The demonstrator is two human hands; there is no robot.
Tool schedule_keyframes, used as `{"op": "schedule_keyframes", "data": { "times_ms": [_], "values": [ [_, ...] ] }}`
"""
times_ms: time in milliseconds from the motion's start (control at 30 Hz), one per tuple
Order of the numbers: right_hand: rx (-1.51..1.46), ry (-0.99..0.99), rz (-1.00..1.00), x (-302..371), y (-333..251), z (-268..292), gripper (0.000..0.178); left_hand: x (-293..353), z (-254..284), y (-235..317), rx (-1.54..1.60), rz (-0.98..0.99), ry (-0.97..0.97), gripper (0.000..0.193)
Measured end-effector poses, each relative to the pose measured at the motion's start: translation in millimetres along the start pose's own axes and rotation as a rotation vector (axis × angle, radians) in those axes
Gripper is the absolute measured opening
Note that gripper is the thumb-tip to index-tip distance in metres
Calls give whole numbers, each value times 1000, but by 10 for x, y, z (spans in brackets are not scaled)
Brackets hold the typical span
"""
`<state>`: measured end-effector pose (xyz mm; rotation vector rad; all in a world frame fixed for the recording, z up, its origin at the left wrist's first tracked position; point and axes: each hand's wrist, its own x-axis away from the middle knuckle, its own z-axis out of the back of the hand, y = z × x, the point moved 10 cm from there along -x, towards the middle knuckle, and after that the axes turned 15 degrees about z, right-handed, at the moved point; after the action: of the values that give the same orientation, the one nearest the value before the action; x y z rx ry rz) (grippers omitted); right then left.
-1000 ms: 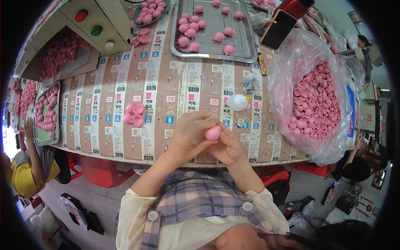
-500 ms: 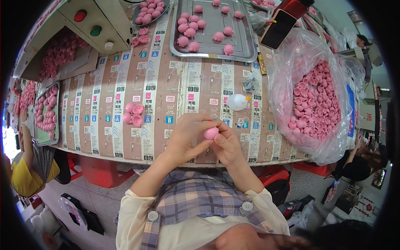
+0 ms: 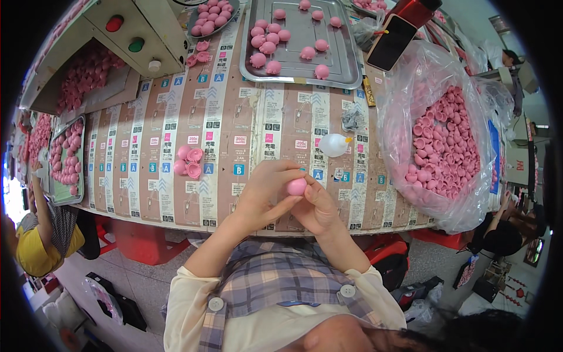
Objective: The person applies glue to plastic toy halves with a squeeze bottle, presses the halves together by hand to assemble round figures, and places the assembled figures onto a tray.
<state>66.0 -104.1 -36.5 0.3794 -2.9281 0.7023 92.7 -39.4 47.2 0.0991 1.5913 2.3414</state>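
Work surface: a table [image 3: 176,123] covered in printed cardboard. At its near edge, the left hand [image 3: 264,190] and right hand [image 3: 316,208] meet, fingers curled closed around one pink ball [image 3: 297,186]. Beyond lie a small white bottle [image 3: 334,144], a clear bag [image 3: 404,105] of pink caps, and a metal tray [image 3: 346,64]
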Motion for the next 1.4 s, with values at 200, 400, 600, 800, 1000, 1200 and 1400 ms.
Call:
{"op": "schedule_keyframes", "data": {
  "times_ms": [200, 400, 600, 800, 1000, 1200, 1400],
  "values": [
    [-15, -38, -10, -23, 7, -55, 39, -74, 39, 11, -30, 8, 3, 34],
    [214, -14, 79, -59, -174, 152, 39, -677, 367, -163, -254, 15, 185, 27],
    [314, -70, 87, 10, -227, 133, 37, -1446, 792, -575, -428, -8, 450, 24],
    [283, -57, 77, 1, -218, 151, 29, -1395, 807, -676, -533, 16, 444, 30],
    [801, 126, 456, 40, -898, 251, 21, -924, 1451, -663, -358, 146, 387, 27],
    [1343, 189, 814, -11, -1592, 164, 27, -31, 1738, -1015, -523, 514, 243, 18],
    [1294, 28, 487, -402, -1167, 301, 37, 40, 1418, -708, -663, 327, 222, 17]
  ]
}}
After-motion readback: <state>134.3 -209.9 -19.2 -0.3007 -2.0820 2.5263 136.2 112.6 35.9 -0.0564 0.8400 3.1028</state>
